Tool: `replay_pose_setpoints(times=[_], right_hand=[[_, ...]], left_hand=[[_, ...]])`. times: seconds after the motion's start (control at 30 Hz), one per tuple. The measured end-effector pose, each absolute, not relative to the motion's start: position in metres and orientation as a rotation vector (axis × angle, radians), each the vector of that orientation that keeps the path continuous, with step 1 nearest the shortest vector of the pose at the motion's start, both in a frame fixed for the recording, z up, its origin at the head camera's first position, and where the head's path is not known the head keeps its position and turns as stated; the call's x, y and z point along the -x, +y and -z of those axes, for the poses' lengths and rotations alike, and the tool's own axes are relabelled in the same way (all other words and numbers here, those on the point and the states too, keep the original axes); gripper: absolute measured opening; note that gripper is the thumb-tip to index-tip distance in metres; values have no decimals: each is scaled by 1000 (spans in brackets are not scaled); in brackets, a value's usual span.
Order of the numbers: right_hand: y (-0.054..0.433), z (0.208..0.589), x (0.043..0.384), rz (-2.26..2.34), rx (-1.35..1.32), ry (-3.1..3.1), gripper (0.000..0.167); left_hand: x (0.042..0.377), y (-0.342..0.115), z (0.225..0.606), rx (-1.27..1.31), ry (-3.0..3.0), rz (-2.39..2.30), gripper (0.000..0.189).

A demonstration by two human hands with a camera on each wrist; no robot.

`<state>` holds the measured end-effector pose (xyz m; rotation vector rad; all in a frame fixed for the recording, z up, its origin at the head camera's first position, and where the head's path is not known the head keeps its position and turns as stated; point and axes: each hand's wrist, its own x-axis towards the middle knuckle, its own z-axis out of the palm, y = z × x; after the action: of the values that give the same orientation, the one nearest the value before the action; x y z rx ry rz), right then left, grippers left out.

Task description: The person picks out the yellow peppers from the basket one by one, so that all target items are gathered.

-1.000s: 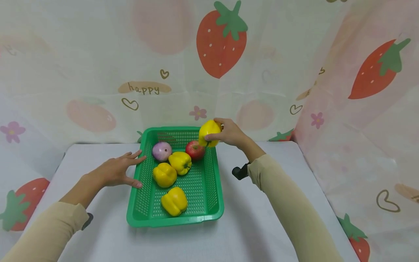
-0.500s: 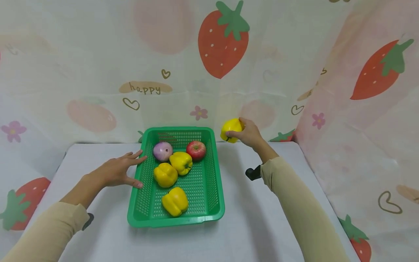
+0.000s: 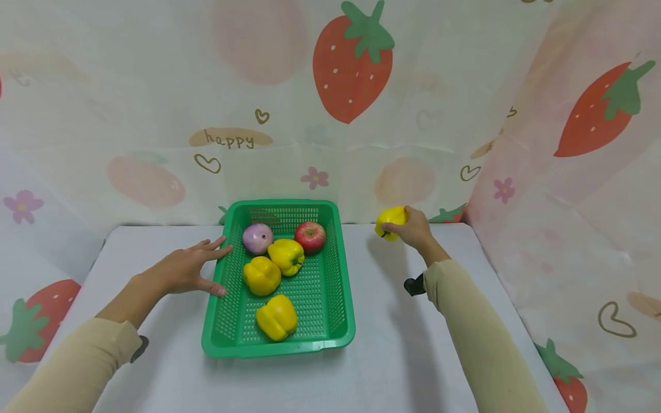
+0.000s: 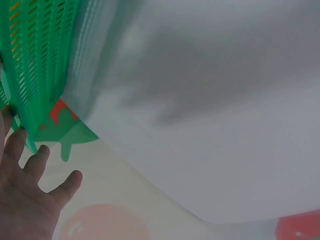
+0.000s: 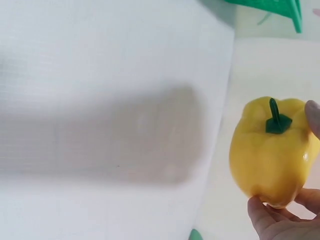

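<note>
My right hand (image 3: 417, 230) grips a yellow bell pepper (image 3: 391, 223) above the far part of the table, right of the basket. In the right wrist view the pepper (image 5: 272, 155) shows its green stem, with thumb and fingers round it. The left hand (image 3: 183, 269) rests spread at the left rim of the green basket (image 3: 279, 347), fingers straight; the left wrist view shows those fingers (image 4: 37, 162) beside the basket wall (image 4: 37, 60). Inside the basket lie several items: yellow peppers (image 3: 276, 317), a purple round vegetable (image 3: 257, 238) and a red apple-like fruit (image 3: 310, 237).
The basket stands on a white-covered table (image 3: 372, 367). A curtain (image 3: 444, 103) printed with strawberries hangs behind the table and along its right side. Bare white cloth extends right of the basket, under the right arm.
My right hand has carried the yellow pepper from over the basket's far right corner out to the right, then lower towards the table. The left hand has stayed in place.
</note>
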<state>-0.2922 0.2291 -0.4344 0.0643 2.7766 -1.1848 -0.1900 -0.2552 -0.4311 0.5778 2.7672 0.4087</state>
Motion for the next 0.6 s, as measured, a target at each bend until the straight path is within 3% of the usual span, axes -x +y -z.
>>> replay_pose_setpoints(times=[0.27, 0.6], right_hand=[[235, 459, 292, 1163, -140, 2725, 85], [229, 482, 286, 1156, -181, 2684, 89]], left_hand=[[192, -256, 434, -576, 2769, -395, 105], [191, -256, 434, -570, 2766, -399, 109]])
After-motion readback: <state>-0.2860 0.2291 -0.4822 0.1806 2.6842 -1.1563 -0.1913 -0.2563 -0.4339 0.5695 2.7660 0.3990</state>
